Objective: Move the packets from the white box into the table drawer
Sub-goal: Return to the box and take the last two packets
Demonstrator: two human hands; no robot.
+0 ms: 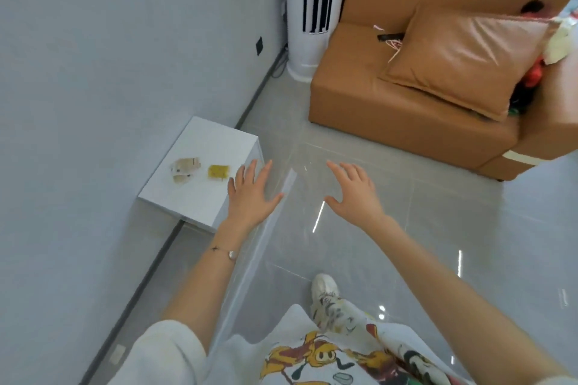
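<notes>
A white box [215,137] stands against the left wall on the floor. On its top lie a yellow packet [218,172] and two beige packets [185,166], side by side near the middle. My left hand [251,194] hovers over the box's right edge, fingers spread, holding nothing, just right of the yellow packet. My right hand [352,192] hangs over the floor to the right, also spread and empty. A transparent, glassy panel edge [289,181] shows between my hands. No drawer is visible.
An orange sofa [403,109] with a matching cushion [469,56] stands at the back right. A white tower air conditioner [312,9] fills the corner. Glossy grey floor tiles spread ahead. My shoe [325,287] is below.
</notes>
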